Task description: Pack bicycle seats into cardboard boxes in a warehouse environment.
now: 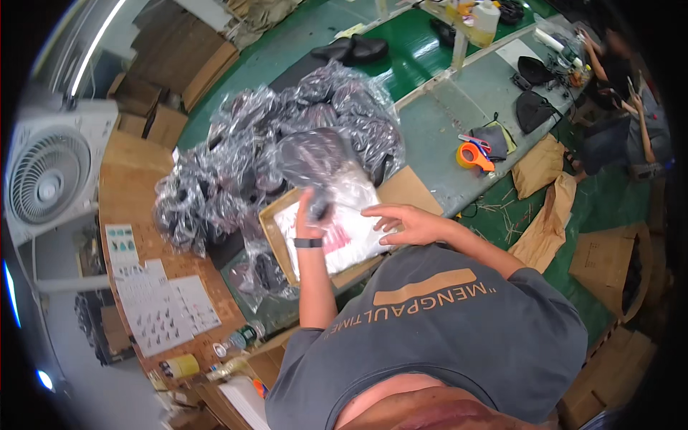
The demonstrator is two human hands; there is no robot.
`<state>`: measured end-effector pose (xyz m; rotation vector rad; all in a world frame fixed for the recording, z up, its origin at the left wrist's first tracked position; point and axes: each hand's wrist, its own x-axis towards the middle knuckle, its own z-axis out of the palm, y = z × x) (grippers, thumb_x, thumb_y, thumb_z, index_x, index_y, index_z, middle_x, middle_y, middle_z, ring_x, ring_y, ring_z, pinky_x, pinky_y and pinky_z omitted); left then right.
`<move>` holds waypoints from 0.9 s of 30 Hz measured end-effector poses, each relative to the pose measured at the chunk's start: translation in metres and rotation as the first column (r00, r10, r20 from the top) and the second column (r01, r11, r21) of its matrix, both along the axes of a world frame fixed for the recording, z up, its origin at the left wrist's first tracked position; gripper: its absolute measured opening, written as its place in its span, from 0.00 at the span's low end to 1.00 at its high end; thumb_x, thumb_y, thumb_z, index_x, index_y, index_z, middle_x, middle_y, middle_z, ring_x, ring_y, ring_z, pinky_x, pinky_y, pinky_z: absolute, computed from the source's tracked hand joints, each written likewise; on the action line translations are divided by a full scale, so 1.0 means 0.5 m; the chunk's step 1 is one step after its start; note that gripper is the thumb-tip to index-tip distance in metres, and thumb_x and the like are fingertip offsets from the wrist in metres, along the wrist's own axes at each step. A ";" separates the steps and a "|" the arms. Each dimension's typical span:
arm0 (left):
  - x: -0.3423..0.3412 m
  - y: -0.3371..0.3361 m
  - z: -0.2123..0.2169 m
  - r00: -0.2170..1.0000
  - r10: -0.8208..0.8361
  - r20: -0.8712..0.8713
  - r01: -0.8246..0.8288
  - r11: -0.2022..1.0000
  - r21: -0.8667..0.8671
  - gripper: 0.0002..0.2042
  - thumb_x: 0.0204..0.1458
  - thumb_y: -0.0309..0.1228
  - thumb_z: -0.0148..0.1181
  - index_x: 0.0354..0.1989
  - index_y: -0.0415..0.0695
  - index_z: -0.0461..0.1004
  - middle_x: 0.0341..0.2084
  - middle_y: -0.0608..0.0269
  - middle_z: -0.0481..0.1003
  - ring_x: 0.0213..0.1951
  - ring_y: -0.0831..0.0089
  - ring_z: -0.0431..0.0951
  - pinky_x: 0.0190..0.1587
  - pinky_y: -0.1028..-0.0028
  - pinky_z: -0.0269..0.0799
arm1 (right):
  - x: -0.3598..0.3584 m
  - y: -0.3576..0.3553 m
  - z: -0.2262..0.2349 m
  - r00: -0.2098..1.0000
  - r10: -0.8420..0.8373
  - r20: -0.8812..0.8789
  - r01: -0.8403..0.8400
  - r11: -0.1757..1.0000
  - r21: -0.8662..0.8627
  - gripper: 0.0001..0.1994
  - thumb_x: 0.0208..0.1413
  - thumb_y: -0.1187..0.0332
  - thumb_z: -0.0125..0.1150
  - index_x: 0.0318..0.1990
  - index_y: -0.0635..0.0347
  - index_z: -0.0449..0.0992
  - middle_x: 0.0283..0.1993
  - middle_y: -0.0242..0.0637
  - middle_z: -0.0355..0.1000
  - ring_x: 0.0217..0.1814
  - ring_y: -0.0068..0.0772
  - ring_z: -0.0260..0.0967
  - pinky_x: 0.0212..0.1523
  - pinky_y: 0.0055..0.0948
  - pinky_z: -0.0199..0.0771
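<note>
My left hand [309,213], with a dark band on its wrist, is closed on a black item in a clear plastic bag [324,163] and holds it up over a shallow cardboard tray [276,231]. In the tray lies a stack of clear flat bags with pink print [345,242]. My right hand [403,222] rests on that stack with its fingers spread and nothing gripped. Just behind the tray is a big heap of bagged black items [251,143].
A white fan [46,175] stands at the left. Printed sheets [154,301], small bottles [236,340] and a yellow roll [180,367] lie on the wooden bench. An orange tape dispenser [473,154], brown paper bags [545,204] and cardboard boxes [609,265] are on the right. Another person [623,107] works far right.
</note>
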<state>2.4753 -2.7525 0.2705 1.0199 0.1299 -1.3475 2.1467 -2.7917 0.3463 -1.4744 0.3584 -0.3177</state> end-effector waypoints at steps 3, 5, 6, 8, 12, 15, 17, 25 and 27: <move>0.034 -0.146 0.014 0.977 0.211 0.018 -0.210 0.977 -0.037 0.09 0.66 0.37 0.61 0.42 0.44 0.78 0.33 0.62 0.79 0.32 0.72 0.78 0.30 0.78 0.75 | -0.081 -0.067 -0.104 0.978 -0.196 -0.069 0.197 0.980 0.017 0.35 0.62 0.71 0.71 0.76 0.59 0.64 0.66 0.48 0.74 0.61 0.37 0.77 0.61 0.36 0.80; 0.242 -0.090 -0.124 0.920 0.349 -0.178 -0.379 0.909 -0.176 0.13 0.71 0.35 0.54 0.29 0.51 0.71 0.18 0.75 0.65 0.15 0.83 0.60 0.14 0.79 0.53 | -0.099 -0.095 -0.124 0.970 -0.244 -0.016 0.244 0.970 -0.012 0.35 0.62 0.71 0.71 0.76 0.59 0.65 0.62 0.47 0.77 0.57 0.36 0.79 0.59 0.36 0.81; 0.282 -0.075 -0.163 0.933 0.360 -0.023 -0.360 0.925 -0.123 0.16 0.72 0.37 0.52 0.27 0.53 0.68 0.15 0.77 0.60 0.14 0.84 0.56 0.14 0.80 0.50 | -0.121 -0.117 -0.141 0.954 -0.293 -0.062 0.294 0.956 0.011 0.34 0.62 0.71 0.71 0.75 0.60 0.66 0.62 0.47 0.77 0.56 0.36 0.80 0.59 0.36 0.81; 0.126 -0.191 -0.158 0.930 0.315 0.191 -0.336 0.937 0.092 0.17 0.73 0.39 0.52 0.26 0.54 0.67 0.17 0.78 0.61 0.15 0.85 0.54 0.15 0.80 0.49 | -0.213 -0.161 -0.203 0.894 -0.417 -0.164 0.428 0.903 0.034 0.33 0.62 0.70 0.70 0.74 0.61 0.66 0.61 0.47 0.78 0.55 0.36 0.80 0.58 0.36 0.81; 0.007 -0.289 -0.186 0.511 -0.003 0.860 -0.113 0.991 0.070 0.13 0.69 0.36 0.57 0.57 0.44 0.76 0.23 0.70 0.74 0.21 0.76 0.70 0.26 0.77 0.68 | -0.288 -0.264 -0.264 0.786 -0.512 -0.348 0.549 0.836 0.011 0.34 0.59 0.66 0.72 0.72 0.61 0.68 0.60 0.48 0.79 0.54 0.38 0.81 0.55 0.37 0.82; -0.045 -0.373 -0.189 -0.160 -0.280 0.947 -0.054 0.960 0.275 0.25 0.65 0.41 0.62 0.65 0.39 0.73 0.39 0.53 0.84 0.39 0.55 0.83 0.49 0.61 0.78 | -0.319 -0.353 -0.310 0.730 -0.521 -0.443 0.552 0.831 -0.067 0.36 0.57 0.60 0.74 0.72 0.60 0.68 0.60 0.51 0.79 0.54 0.45 0.82 0.55 0.40 0.82; -0.020 -0.394 -0.217 -0.503 -0.533 0.681 -0.165 0.832 0.529 0.29 0.64 0.49 0.63 0.65 0.40 0.73 0.55 0.42 0.79 0.56 0.43 0.79 0.59 0.52 0.74 | -0.308 -0.428 -0.316 0.727 -0.476 -0.496 0.416 0.879 -0.234 0.37 0.57 0.59 0.73 0.72 0.61 0.68 0.61 0.53 0.78 0.58 0.51 0.80 0.59 0.43 0.80; -0.036 -0.469 -0.220 -0.259 -0.715 0.650 -0.205 0.698 0.686 0.35 0.67 0.59 0.52 0.71 0.42 0.69 0.71 0.45 0.68 0.70 0.43 0.67 0.71 0.51 0.64 | -0.193 -0.799 -0.410 0.851 -0.306 -0.428 0.067 0.870 -0.488 0.39 0.54 0.61 0.75 0.73 0.61 0.67 0.62 0.57 0.77 0.62 0.59 0.76 0.63 0.49 0.76; -0.037 -0.497 -0.215 -0.116 -0.763 0.636 -0.265 0.641 0.720 0.35 0.67 0.58 0.51 0.71 0.42 0.69 0.70 0.45 0.70 0.69 0.44 0.70 0.70 0.53 0.65 | -0.111 -0.929 -0.421 0.855 -0.332 -0.397 0.054 0.820 -0.570 0.39 0.54 0.64 0.74 0.73 0.60 0.66 0.62 0.57 0.76 0.65 0.60 0.73 0.65 0.50 0.75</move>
